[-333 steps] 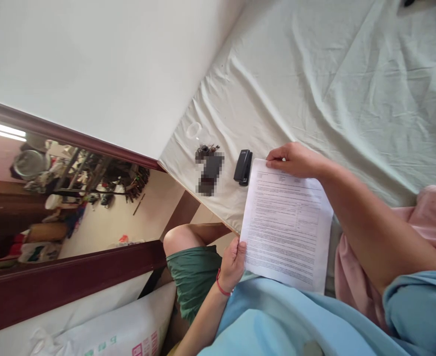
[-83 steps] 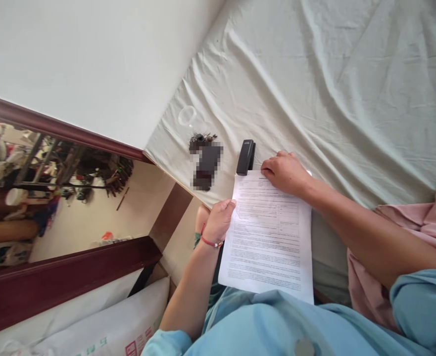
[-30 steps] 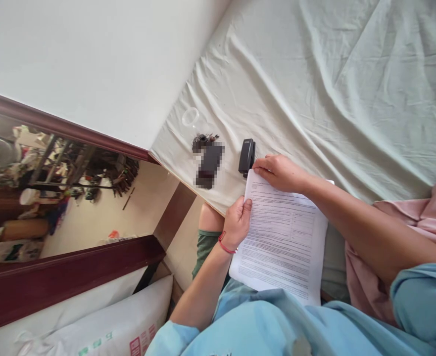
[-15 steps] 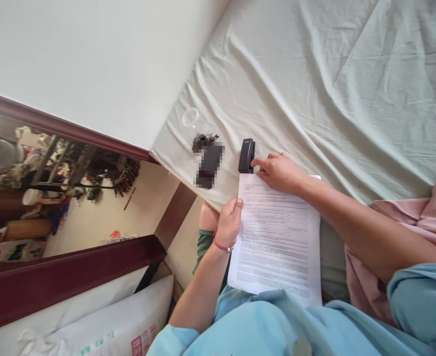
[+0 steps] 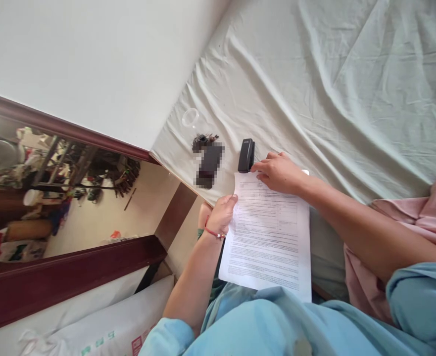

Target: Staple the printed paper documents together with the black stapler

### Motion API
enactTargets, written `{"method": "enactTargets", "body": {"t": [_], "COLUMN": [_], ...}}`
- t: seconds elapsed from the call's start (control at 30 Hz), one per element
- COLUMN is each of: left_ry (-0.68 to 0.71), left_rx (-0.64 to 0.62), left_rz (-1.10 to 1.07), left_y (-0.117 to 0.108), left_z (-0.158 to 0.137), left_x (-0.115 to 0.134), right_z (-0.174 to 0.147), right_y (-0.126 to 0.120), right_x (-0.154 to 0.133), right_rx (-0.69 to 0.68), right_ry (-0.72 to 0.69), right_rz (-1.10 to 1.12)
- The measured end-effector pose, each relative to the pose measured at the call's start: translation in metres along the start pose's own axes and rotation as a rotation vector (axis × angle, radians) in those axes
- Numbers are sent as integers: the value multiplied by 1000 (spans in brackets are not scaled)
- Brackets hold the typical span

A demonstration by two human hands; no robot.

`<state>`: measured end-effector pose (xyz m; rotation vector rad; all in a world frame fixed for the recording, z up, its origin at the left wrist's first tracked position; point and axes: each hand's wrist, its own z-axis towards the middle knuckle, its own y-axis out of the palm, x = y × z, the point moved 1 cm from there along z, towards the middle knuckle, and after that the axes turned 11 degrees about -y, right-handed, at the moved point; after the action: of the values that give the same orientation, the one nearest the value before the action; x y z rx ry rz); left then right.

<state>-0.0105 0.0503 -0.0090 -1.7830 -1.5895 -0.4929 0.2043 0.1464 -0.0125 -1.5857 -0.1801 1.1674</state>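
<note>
Between the thumb and fingers of my left hand (image 5: 221, 213) is the left edge of a printed sheet of paper (image 5: 266, 242). The sheet slopes from the bed down over my lap; whether more sheets lie under it, I cannot tell. A black stapler (image 5: 246, 155) lies on the bed, its near end close to the paper's top left corner. My right hand (image 5: 280, 173) rests over the paper's top edge, its fingers apart. Its index fingertip reaches the stapler's near right side, seemingly touching it, and the thumb is below. The right hand hides part of the top right of the paper.
A blurred-out dark object (image 5: 210, 165) and a small dark bunch (image 5: 204, 142) lie left of the stapler. Behind them is a clear plastic ring or cup (image 5: 190, 117). Pink cloth (image 5: 418, 212) lies at the right. A mirror (image 5: 91, 198) and white sack (image 5: 121, 316) are at the left.
My left hand and the paper have shifted left and slightly up, bringing the top edge just under the stapler. My right hand and the stapler have hardly moved.
</note>
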Motion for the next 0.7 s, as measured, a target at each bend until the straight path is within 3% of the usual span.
{"method": "enactTargets", "body": {"t": [0.7], "left_ry": [-4], "left_rx": [-23], "left_rz": [29], "left_y": [-1], "left_z": [2], "left_x": [2], "right_z": [-3], "right_y": [1], "right_x": [2], "right_rx": [30], "right_ry": [-106], "right_rz": [-115]}}
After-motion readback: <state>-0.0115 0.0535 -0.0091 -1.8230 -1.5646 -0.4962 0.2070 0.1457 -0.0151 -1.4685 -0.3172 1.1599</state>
